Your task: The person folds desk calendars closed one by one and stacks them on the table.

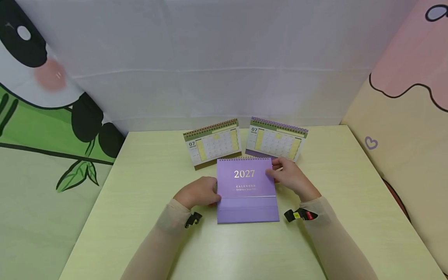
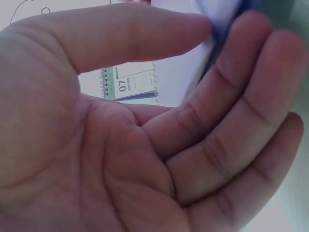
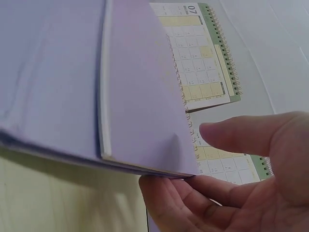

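Note:
A purple 2027 desk calendar (image 1: 248,210) with a spiral top stands propped up, cover facing me. My left hand (image 1: 199,192) is at its left side; in the left wrist view the thumb (image 2: 145,36) and curled fingers (image 2: 236,121) come together at the calendar's edge and hold it. At the upper right corner is my right hand (image 1: 288,175). Its fingertips (image 3: 154,186) touch the calendar's side edge, while the thumb (image 3: 236,135) hovers over the cover near the spiral, casting a shadow there.
Two more desk calendars stand behind, both on month 07: one with a brown base (image 1: 215,144) at left, one with a purple base (image 1: 276,138) at right. A pale wooden table (image 1: 126,202) carries everything. A white cloth backdrop (image 1: 224,93) rises behind it, with printed panels on both sides.

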Demonstrator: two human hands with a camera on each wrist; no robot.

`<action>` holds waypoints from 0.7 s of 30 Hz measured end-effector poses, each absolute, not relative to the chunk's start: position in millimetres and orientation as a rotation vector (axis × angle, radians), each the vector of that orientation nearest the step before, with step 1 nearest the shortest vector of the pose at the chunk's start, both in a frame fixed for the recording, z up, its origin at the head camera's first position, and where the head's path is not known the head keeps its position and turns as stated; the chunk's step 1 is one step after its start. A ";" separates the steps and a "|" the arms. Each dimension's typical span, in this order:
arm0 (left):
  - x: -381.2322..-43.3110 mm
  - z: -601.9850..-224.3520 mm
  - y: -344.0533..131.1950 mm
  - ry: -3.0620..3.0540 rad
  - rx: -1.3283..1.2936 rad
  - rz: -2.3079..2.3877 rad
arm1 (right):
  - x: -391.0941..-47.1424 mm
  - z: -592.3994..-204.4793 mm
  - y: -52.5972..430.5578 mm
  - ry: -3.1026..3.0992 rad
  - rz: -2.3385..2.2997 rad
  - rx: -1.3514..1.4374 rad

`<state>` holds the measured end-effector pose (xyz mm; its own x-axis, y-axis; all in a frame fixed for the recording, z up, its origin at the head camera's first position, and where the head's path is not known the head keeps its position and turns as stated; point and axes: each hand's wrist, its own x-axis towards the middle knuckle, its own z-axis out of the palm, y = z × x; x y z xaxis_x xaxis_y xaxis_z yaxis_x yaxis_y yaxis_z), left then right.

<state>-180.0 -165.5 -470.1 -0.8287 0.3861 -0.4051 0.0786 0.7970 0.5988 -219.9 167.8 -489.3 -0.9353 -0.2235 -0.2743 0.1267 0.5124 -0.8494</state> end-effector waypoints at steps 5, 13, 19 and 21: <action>-179.3 -472.4 -163.3 2.467 0.331 0.748 | -220.8 -490.4 167.3 2.408 -1.357 -0.077; -178.6 -475.4 -160.2 2.499 0.296 0.689 | -219.3 -490.9 165.8 2.395 -1.324 -0.049; -178.4 -477.6 -157.9 2.499 0.277 0.691 | -221.3 -494.8 166.8 2.384 -1.319 -0.043; -178.2 -476.6 -156.8 2.504 0.277 0.690 | -222.6 -496.4 168.3 2.383 -1.312 -0.050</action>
<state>-178.2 -156.8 -476.6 -0.8423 0.3226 -0.4319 0.0558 0.8490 0.5254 -222.6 168.3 -496.4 -0.9120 -0.2282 -0.3408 0.1661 0.5543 -0.8156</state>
